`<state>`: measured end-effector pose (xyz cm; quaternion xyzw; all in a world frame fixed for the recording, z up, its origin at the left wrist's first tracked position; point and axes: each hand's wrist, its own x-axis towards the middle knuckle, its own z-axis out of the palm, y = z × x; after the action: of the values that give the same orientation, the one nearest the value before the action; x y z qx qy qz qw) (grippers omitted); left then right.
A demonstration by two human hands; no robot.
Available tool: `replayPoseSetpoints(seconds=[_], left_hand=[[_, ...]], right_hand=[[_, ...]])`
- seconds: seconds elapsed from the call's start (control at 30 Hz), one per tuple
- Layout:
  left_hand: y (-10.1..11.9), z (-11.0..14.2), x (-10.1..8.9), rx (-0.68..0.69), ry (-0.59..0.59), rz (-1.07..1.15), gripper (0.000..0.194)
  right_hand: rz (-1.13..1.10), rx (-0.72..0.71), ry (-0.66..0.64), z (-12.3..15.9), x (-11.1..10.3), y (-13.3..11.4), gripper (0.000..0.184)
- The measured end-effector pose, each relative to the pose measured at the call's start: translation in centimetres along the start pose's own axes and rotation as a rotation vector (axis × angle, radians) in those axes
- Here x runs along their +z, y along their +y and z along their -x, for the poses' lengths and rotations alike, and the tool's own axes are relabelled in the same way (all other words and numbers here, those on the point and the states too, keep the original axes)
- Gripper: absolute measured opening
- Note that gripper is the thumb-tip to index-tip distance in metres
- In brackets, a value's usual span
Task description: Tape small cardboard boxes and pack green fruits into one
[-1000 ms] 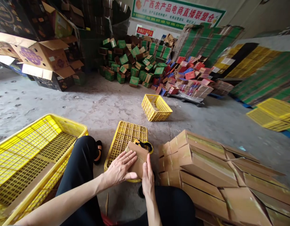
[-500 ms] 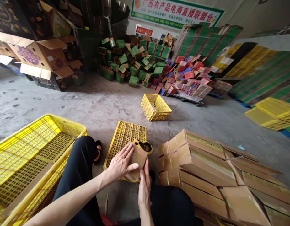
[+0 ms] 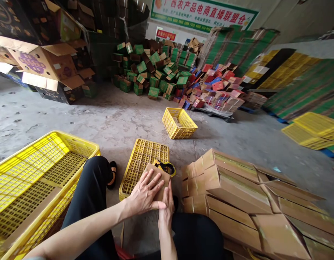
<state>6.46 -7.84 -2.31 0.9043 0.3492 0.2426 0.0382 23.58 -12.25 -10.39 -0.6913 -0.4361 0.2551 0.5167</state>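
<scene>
A small brown cardboard box (image 3: 165,177) rests over the near end of an upside-down yellow plastic crate (image 3: 149,150). My left hand (image 3: 146,191) lies flat across its upper face, fingers spread. At the right edge, my right hand (image 3: 166,209) holds the box with long, nearly straight fingers along the side; its thumb is close to my left thumb. Just beyond the box, a yellow and black tape dispenser (image 3: 163,166) lies on the crate. Most of the box's near part is hidden under my hands.
On my left stands a large yellow crate (image 3: 82,146) with flat cardboard inside. Stacked brown cartons (image 3: 237,187) rise close on my right. A smaller yellow crate (image 3: 180,124) sits ahead on the concrete floor. Farther back are heaped green boxes (image 3: 153,92) and red boxes (image 3: 218,85).
My left hand has slid right across the box's upper face, and its thumb now meets my right hand. My right hand keeps to the right edge; the crates and dispenser look unmoved.
</scene>
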Motion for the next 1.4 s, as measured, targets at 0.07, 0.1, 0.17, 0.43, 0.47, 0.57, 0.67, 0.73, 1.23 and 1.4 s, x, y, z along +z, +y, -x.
replayPoseSetpoints(seconds=[0.07, 0.1, 0.17, 0.43, 0.47, 0.57, 0.67, 0.73, 1.23, 1.4], left_hand=[[-0.4, -0.4, -0.3, 0.018, -0.022, 0.033, 0.095], [-0.8, -0.5, -0.5, 0.023, -0.031, 0.047, 0.095], [-1.7, -0.3, -1.0, 0.016, -0.036, 0.062, 0.093], [-4.6, 3.6, -1.8, -0.038, 0.015, 0.089, 0.094], [-4.5, 3.7, -1.6, -0.046, 0.031, 0.088, 0.094], [-4.1, 2.9, -1.0, -0.095, 0.049, 0.072, 0.091], [-3.8, 1.5, -0.8, -0.152, 0.039, 0.067, 0.087], [-3.6, 0.9, -0.9, -0.172, 0.032, 0.075, 0.087], [-5.1, 1.7, -1.1, -0.13, 0.041, 0.105, 0.089], [-5.3, 0.2, -0.5, -0.135, 0.031, 0.162, 0.085]], right_hand=[[0.031, 0.02, 0.004, 0.2, 0.0, -0.9, 0.065], [0.063, 0.005, 0.009, 0.4, 0.0, -1.4, 0.065], [0.137, -0.085, 0.03, 0.6, -0.2, -2.5, 0.065], [0.366, -0.379, 0.071, 1.3, -0.7, -4.5, 0.056], [0.397, -0.404, 0.059, 1.4, -0.6, -4.6, 0.056], [0.5, -0.489, 0.006, 1.5, -0.1, -5.0, 0.054], [0.574, -0.538, -0.05, 1.7, 0.1, -5.2, 0.055], [0.606, -0.54, -0.07, 1.8, 0.1, -5.2, 0.055], [0.607, -0.589, -0.133, 1.8, -0.3, -6.0, 0.051], [0.667, -0.64, -0.112, 2.0, -0.9, -6.0, 0.051]])
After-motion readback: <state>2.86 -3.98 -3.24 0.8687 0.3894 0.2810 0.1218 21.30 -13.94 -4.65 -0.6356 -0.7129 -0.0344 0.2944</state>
